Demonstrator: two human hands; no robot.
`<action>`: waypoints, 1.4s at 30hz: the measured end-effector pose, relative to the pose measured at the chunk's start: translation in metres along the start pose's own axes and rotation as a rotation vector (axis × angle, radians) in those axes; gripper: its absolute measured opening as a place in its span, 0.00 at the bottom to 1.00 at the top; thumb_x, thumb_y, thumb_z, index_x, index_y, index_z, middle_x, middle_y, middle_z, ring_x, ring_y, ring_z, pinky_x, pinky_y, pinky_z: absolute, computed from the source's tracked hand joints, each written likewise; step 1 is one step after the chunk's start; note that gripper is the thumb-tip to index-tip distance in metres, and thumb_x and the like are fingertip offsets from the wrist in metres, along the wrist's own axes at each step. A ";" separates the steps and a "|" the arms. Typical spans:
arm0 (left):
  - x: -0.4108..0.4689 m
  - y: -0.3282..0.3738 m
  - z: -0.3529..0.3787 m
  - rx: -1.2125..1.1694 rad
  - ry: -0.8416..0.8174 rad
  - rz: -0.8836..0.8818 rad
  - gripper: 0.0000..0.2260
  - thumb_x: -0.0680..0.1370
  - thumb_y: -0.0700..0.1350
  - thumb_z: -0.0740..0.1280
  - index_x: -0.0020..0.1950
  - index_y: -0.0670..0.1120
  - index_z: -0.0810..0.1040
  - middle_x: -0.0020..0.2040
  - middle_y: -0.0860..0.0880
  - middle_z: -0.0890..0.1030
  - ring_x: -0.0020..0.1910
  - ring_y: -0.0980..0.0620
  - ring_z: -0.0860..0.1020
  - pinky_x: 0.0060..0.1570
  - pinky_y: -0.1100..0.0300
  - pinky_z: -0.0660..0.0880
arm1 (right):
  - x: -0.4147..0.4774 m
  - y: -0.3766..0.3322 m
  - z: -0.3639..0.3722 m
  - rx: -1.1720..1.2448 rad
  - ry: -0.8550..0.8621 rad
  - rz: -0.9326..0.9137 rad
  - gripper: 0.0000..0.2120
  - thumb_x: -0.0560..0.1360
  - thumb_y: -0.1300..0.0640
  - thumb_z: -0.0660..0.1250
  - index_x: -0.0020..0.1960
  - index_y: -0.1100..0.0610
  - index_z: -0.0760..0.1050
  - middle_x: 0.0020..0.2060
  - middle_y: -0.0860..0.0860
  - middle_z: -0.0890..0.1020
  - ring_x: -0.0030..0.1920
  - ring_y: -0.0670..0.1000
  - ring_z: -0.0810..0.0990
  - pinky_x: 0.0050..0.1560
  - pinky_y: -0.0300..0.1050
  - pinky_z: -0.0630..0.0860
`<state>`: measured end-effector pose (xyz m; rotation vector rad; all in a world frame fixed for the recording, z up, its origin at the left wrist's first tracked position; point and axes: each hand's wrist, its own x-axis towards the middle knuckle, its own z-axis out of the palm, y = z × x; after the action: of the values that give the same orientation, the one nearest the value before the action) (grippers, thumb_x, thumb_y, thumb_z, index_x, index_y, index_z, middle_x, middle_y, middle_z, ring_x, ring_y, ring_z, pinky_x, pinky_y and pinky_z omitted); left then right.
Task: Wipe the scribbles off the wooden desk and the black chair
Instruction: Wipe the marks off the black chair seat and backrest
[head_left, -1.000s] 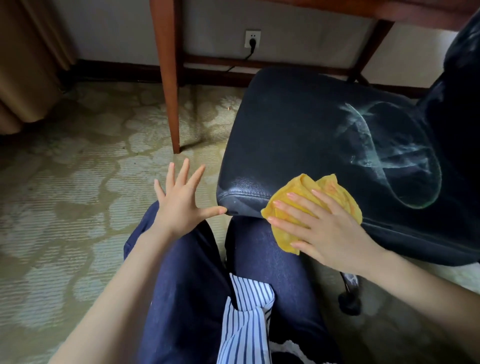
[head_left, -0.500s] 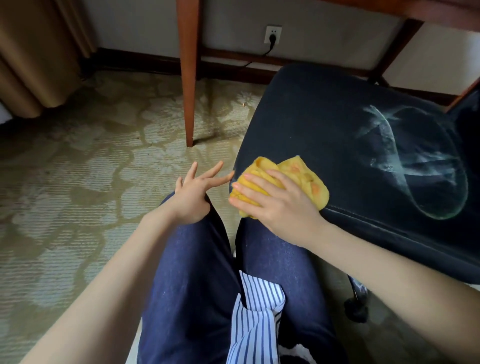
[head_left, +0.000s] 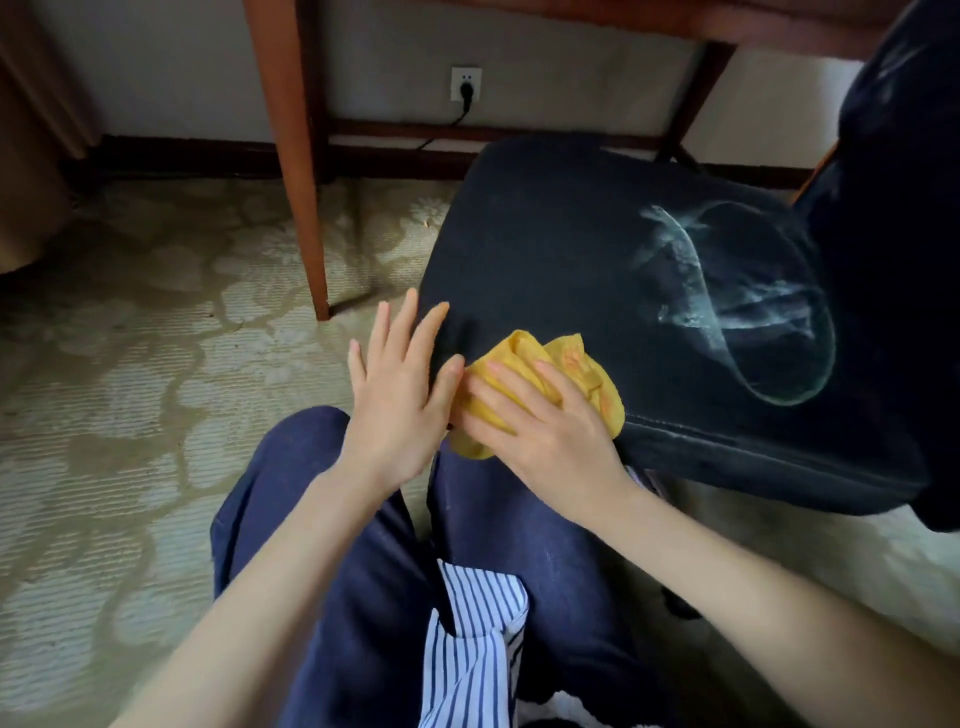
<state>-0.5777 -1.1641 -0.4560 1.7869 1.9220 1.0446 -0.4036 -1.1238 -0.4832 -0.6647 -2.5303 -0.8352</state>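
Note:
The black chair (head_left: 561, 249) stands at right, its seat facing me. White chalky scribbles (head_left: 737, 312) loop over the seat's right part, near the backrest (head_left: 898, 260). A crumpled yellow cloth (head_left: 576, 364) lies on the seat's front left corner. My right hand (head_left: 540, 431) presses flat on the cloth, fingers straight and pointing left. My left hand (head_left: 400, 395) is open with spread fingers, resting against the seat's left front edge, its thumb touching the cloth. The wooden desk shows only as a leg (head_left: 296, 156) and its underside at the top.
Patterned green carpet (head_left: 130, 389) covers the floor at left. A wall socket (head_left: 466, 83) with a black plug sits behind the desk. My knees in dark blue trousers (head_left: 493, 545) are just below the seat's front edge. A curtain hangs at far left.
My left hand has risen from my knee and now touches the seat's corner beside the cloth. My right hand with the cloth slid left along the seat's front, then stayed near the corner.

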 end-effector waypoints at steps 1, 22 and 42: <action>0.001 0.007 0.007 0.006 -0.008 0.040 0.24 0.81 0.55 0.52 0.76 0.53 0.56 0.78 0.53 0.49 0.77 0.53 0.41 0.72 0.47 0.37 | -0.011 0.005 -0.004 -0.011 -0.007 0.049 0.21 0.79 0.57 0.63 0.70 0.47 0.66 0.65 0.48 0.75 0.66 0.51 0.71 0.69 0.52 0.64; 0.065 0.070 0.074 0.629 -0.195 0.892 0.29 0.79 0.61 0.47 0.75 0.48 0.63 0.76 0.46 0.61 0.76 0.42 0.54 0.68 0.30 0.46 | -0.150 0.062 -0.047 -0.006 0.086 1.400 0.23 0.79 0.45 0.50 0.71 0.51 0.66 0.69 0.47 0.70 0.72 0.48 0.62 0.74 0.51 0.54; 0.048 0.082 0.094 0.506 -0.202 0.801 0.27 0.81 0.58 0.44 0.76 0.45 0.58 0.77 0.46 0.58 0.76 0.45 0.51 0.70 0.37 0.43 | -0.108 0.055 -0.031 0.151 0.376 1.588 0.24 0.78 0.46 0.49 0.68 0.52 0.70 0.65 0.43 0.72 0.71 0.47 0.62 0.74 0.51 0.54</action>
<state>-0.4632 -1.0946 -0.4519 2.9476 1.4243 0.5328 -0.2796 -1.1375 -0.4888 -1.7762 -1.0478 -0.1049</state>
